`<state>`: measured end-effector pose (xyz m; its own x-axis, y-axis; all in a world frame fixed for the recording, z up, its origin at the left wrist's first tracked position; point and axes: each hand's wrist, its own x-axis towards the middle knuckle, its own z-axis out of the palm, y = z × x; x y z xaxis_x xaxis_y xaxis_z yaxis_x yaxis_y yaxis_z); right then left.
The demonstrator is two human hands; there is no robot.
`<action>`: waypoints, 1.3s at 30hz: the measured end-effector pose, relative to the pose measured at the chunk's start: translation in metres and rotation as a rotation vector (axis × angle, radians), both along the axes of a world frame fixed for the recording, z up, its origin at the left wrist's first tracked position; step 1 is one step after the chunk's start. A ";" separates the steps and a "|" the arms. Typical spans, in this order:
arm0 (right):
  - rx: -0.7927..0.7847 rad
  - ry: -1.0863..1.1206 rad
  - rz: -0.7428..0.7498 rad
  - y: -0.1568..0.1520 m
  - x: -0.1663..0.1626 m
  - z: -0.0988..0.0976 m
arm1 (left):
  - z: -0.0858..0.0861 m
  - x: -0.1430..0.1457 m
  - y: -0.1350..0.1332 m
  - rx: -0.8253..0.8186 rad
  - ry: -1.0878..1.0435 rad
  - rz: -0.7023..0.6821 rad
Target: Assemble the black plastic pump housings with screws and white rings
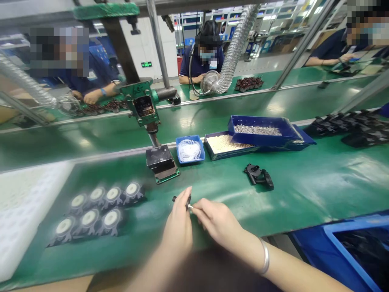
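Above the green bench, my left hand (178, 221) is closed around a small black plastic part (189, 200), most of which its fingers hide. My right hand (217, 219) pinches a thin, pale metal pin (190, 206), its tip against the black part. Ahead and to the right lies a black plastic housing (258, 177) with a round end. Left of my hands, several black parts with white discs (90, 217) stand in two rows.
A green hand press (141, 101) with a dark block (159, 158) stands ahead. Behind are a blue tray (203, 156) of clear rings, a bin (258, 140) of metal pins and another (232, 153) of cream pieces. A blue crate (331, 233) is lower right. Co-workers sit opposite.
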<state>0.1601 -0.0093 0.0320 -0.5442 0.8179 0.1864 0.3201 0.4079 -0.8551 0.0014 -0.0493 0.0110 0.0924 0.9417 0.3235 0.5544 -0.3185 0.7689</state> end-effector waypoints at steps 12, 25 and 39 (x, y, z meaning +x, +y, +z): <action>-1.168 0.575 0.288 0.026 0.013 -0.017 | 0.027 -0.020 0.003 -0.008 0.538 -0.305; -1.202 0.594 0.201 0.044 0.018 -0.028 | 0.028 -0.143 0.045 -0.238 0.797 0.201; -1.031 0.687 0.094 0.089 0.000 -0.035 | 0.075 -0.113 0.079 -0.012 0.493 0.214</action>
